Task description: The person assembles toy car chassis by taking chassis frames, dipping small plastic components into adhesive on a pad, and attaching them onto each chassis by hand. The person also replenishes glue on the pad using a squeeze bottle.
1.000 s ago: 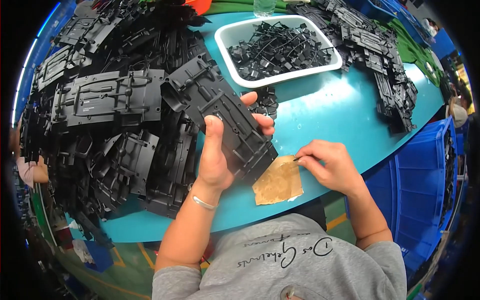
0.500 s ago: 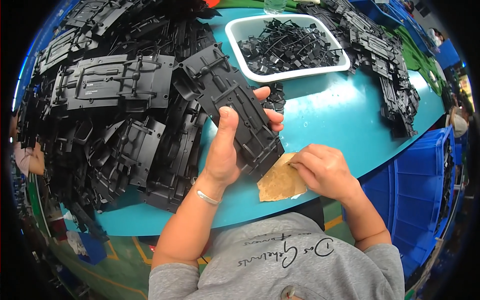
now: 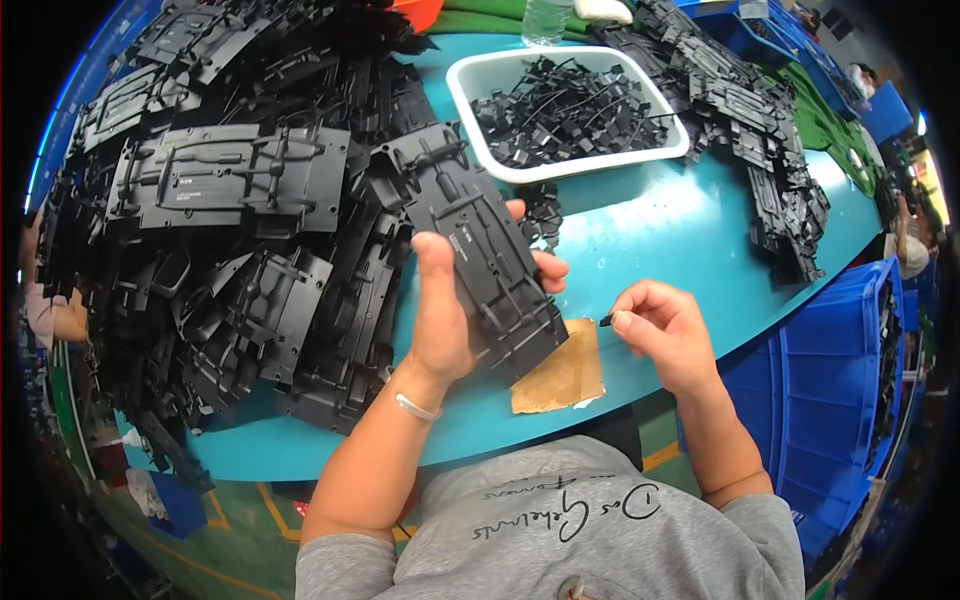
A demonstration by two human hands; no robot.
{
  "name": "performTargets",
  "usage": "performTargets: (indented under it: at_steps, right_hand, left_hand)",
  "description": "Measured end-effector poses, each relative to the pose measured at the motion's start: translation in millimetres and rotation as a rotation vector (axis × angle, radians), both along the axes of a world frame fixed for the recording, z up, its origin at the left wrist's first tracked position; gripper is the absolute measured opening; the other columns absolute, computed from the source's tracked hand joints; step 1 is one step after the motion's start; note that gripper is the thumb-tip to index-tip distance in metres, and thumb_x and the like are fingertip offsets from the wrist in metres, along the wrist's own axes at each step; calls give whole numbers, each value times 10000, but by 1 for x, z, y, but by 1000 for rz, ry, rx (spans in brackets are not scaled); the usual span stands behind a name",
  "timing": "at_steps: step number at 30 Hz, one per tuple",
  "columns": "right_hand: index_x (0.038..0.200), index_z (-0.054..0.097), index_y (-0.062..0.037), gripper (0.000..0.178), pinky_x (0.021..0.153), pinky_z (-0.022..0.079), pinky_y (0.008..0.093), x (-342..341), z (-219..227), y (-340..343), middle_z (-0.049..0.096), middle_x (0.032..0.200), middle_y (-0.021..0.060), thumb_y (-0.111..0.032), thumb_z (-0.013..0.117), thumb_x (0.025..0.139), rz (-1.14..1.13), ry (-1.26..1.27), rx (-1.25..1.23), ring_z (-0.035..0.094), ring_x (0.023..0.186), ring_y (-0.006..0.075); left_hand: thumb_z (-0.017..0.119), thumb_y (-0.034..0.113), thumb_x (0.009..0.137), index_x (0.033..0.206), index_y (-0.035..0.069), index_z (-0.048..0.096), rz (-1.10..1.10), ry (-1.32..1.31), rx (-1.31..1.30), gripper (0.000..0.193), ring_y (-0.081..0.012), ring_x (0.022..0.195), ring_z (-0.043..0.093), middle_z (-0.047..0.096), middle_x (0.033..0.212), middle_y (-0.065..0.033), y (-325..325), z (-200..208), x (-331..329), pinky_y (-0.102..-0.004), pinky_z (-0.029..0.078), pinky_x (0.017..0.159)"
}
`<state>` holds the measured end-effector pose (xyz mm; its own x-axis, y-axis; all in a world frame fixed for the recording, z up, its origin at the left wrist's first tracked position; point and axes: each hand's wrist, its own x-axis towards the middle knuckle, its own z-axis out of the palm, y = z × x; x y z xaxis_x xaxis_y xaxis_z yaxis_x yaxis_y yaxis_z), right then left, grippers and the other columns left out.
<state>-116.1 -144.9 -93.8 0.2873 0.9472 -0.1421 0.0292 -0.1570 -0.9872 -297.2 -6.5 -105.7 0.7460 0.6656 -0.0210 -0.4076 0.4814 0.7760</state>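
My left hand (image 3: 445, 315) grips a black plastic toy car chassis (image 3: 480, 245) by its long sides, thumb on the left edge and fingertips showing past the right. The molded underside details face up, and the chassis is tilted above the table. Between thumb and forefinger, my right hand (image 3: 665, 330) pinches a small black plastic piece (image 3: 606, 321); its exact shape is too small to make out. Just left of that hand, a worn brown cardboard piece (image 3: 560, 378) lies near the table's front edge, below the chassis's lower end.
A big pile of similar chassis (image 3: 230, 185) covers the table's left side. A white tub (image 3: 575, 168) of small black parts stands at the back, beside a clear bottle (image 3: 546, 22). More chassis (image 3: 765, 160) line the right. Blue crates (image 3: 830, 370) stand beyond the turquoise table (image 3: 690, 240).
My right hand has moved right, off the cardboard, and the small black piece now shows in its fingertips. The left thumb has shifted from the chassis's face to its left edge.
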Motion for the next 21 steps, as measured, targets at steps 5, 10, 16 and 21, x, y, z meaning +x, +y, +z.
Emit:
performTargets:
  at_steps: [5,10,16,21]
  right_hand:
    - [864,593,-35,115,497,363,191,3,-1,4,562,733,13,-145,624,870,-77,678,-171,475,600,66]
    - [845,588,-39,107,492,359,192,3,-2,3,560,736,22,-139,616,869,-63,789,-169,471,610,69]
    - [857,590,-38,67,502,391,201,0,4,3,592,737,27,-101,612,866,-70,734,-175,496,594,77]
    - [779,631,1,45,522,450,240,-12,12,-2,614,698,54,32,652,754,222,-868,216,582,576,134]
  left_hand:
    - [157,836,800,1334,10,377,30,-3,-67,1008,-302,937,651,641,1050,-247,0,-4,-3,-400,531,849]
    - [113,811,826,1350,-6,377,43,35,-34,1006,-287,938,653,656,1033,-217,1,0,1,-391,533,845]
    - [117,729,900,1357,-14,379,64,10,-62,911,-276,944,650,661,1037,-193,2,5,0,-388,527,855]
    - [143,673,938,1377,-1,357,69,-18,-16,833,-250,997,628,651,1072,-181,3,3,2,-380,493,916]
